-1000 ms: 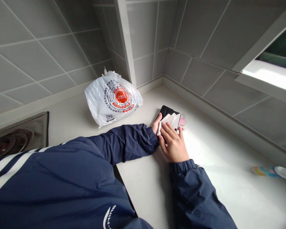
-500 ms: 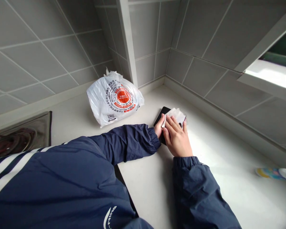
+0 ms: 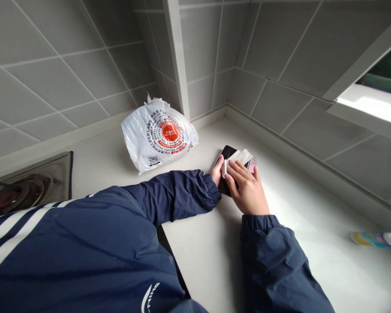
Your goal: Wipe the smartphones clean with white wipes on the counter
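A flat black phone (image 3: 227, 151) lies on the white countertop near the wall corner. My left hand (image 3: 217, 171) grips its left side, the thumb on top and the other fingers hidden. Over the phone's surface, a folded white tissue (image 3: 241, 156) sits beneath the fingers of my right hand (image 3: 249, 190), which press it down. A pinkish patch (image 3: 252, 165) with a clear rim shows at the right end, beside my right fingers; I cannot tell whether it belongs to the phone.
A white plastic bag (image 3: 159, 134) with red and black print stands left of my hands, against the wall. Farther left is a gas stove (image 3: 52, 174). A colourful bottle (image 3: 373, 239) lies at the right. Grey tiled walls (image 3: 273, 100) enclose the corner; a window ledge is at upper right.
My right hand and the tissue have slid slightly to the right over the phone, and more of the pinkish patch shows. My left hand keeps its grip. The whole view has shifted a little.
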The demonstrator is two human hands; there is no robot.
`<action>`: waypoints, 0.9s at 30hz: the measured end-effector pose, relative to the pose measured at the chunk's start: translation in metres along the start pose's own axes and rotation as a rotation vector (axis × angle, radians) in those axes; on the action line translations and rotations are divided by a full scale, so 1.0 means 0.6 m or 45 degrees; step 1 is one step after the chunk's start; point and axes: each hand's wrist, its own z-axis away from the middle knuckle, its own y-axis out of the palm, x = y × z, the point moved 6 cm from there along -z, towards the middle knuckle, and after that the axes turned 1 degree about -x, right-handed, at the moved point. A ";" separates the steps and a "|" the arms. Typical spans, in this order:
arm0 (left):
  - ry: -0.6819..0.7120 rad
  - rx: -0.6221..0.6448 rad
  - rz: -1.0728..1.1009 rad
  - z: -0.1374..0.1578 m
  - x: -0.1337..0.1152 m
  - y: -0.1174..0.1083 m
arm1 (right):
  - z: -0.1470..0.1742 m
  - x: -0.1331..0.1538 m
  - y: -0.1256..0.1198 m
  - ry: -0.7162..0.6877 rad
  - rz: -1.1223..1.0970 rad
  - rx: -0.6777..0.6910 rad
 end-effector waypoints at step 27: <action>-0.045 0.077 -0.033 -0.008 -0.026 0.011 | -0.030 -0.051 0.031 0.255 -0.198 -0.320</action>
